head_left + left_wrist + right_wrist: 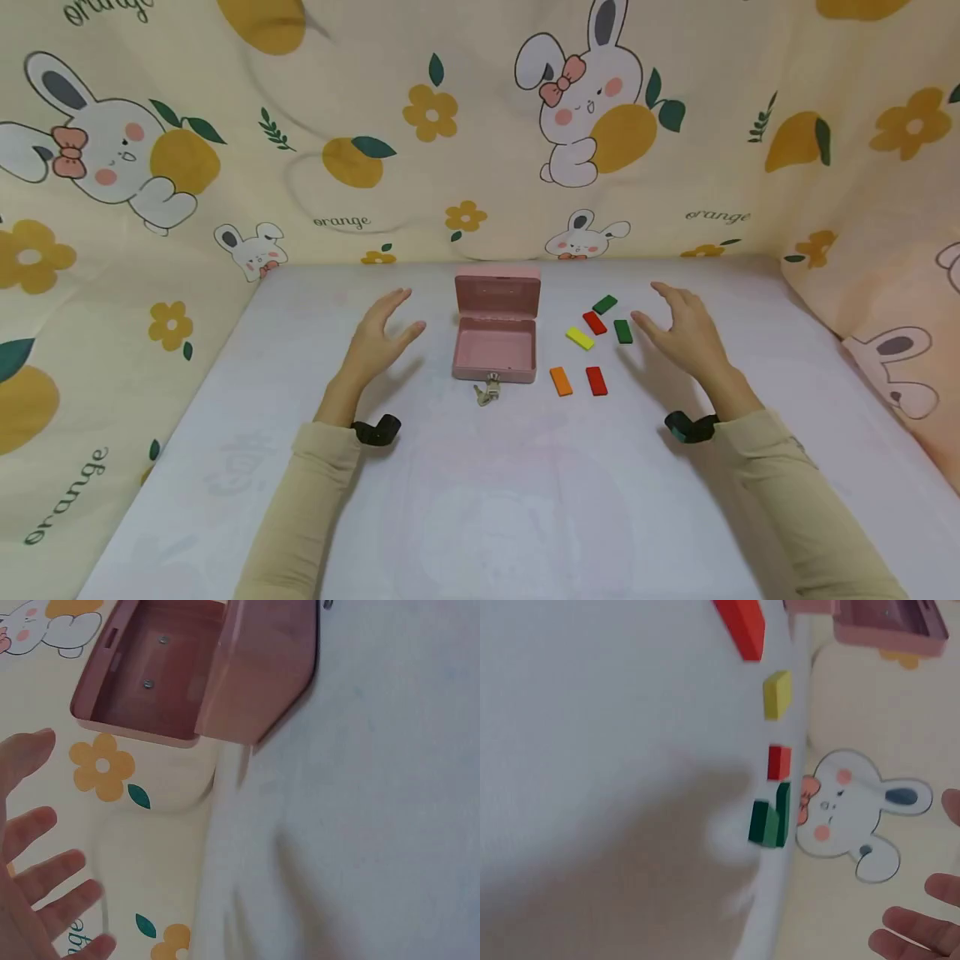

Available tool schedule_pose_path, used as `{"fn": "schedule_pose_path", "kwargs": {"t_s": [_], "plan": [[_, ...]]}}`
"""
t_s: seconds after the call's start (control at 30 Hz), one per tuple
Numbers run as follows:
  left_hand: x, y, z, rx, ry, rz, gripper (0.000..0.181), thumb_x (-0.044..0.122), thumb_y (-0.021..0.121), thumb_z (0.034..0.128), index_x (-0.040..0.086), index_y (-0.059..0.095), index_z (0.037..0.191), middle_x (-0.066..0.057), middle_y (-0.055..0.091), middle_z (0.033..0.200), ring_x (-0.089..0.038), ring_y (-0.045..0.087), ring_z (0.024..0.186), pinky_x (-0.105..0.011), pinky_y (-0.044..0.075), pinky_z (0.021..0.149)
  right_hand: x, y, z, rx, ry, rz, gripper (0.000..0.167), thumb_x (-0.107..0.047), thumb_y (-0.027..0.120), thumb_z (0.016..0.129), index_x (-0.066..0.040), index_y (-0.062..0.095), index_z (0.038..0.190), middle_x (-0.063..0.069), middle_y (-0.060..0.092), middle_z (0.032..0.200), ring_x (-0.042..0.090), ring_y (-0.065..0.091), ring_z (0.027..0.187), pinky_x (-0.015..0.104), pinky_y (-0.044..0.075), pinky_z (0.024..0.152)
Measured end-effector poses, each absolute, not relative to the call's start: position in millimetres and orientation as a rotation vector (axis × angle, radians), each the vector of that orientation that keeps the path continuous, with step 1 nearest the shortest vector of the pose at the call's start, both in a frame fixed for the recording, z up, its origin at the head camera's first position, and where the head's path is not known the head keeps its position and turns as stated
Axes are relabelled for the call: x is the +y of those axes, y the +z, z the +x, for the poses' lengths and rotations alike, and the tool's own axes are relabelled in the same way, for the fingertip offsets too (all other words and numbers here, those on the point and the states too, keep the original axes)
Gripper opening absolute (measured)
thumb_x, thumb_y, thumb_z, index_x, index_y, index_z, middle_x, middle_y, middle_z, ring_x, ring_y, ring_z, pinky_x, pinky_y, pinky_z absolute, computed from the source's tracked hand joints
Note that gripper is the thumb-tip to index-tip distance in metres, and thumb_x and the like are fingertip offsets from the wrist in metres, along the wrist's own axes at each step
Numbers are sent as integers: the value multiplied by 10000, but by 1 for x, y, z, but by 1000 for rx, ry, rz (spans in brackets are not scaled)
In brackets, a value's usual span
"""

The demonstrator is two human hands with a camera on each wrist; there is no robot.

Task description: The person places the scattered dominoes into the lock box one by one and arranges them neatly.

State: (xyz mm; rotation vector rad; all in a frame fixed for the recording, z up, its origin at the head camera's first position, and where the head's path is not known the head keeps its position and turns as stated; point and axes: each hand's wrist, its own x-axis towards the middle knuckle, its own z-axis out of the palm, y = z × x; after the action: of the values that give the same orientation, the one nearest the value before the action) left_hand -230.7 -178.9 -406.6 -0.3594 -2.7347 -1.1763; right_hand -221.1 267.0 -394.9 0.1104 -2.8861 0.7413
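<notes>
A pink metal box (495, 373) stands on the white table with its lid (498, 297) raised. At its front a lock with small keys (491, 389) hangs down onto the table. To the left of the box, my left hand (373, 340) is held in the air, fingers spread and holding nothing. On the far side my right hand (686, 333) hovers, also with nothing in it, nearest a green block (623, 332). Between the box and that hand lie a yellow block (580, 337), an orange block (561, 382), a red block (596, 381), another red block (595, 322) and another green block (604, 304).
A cream cloth (465, 167) printed with rabbits and oranges hangs behind the white table (480, 500) and along its sides. Each wrist carries a black camera, the left camera (378, 430) and the right camera (690, 427).
</notes>
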Motion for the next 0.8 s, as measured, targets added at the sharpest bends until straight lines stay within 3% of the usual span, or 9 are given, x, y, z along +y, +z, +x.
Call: {"fn": "schedule_pose_path", "kwargs": {"t_s": [0.17, 0.3, 0.63, 0.8], "plan": [[-177, -408, -226, -2693, -1434, -357, 583, 259, 650, 916, 125, 437, 1442, -108, 428, 1524, -316, 395, 1417, -526, 316, 1186, 263, -395, -214, -2895, 750, 161, 640, -350, 576, 948, -17, 364, 1452, 303, 434, 1408, 468, 362, 1303, 673, 368, 1050], [-176, -412, -224, -2673, -1567, -397, 573, 213, 647, 919, 99, 438, 1441, -118, 449, 1510, -318, 435, 1390, -531, 367, 1149, 262, -397, -211, -2852, 787, 230, 591, -332, 577, 952, -2, 413, 1413, 298, 512, 1300, 445, 443, 1183, 632, 432, 944], [-173, -418, -225, -2620, -1799, -556, 543, 98, 632, 915, -7, 443, 1413, -238, 447, 1475, -391, 452, 1359, -571, 374, 1131, 252, -401, -208, -2748, 879, 381, 470, -183, 641, 916, 38, 511, 1309, 274, 603, 1097, 407, 584, 962, 543, 529, 813], [-173, -431, -234, -2611, -1882, -614, 551, 79, 627, 914, -31, 426, 1415, -263, 436, 1471, -401, 462, 1349, -530, 414, 1115, 250, -402, -207, -2773, 898, 422, 430, -154, 660, 898, 27, 546, 1272, 221, 638, 996, 319, 608, 871, 326, 537, 719]]}}
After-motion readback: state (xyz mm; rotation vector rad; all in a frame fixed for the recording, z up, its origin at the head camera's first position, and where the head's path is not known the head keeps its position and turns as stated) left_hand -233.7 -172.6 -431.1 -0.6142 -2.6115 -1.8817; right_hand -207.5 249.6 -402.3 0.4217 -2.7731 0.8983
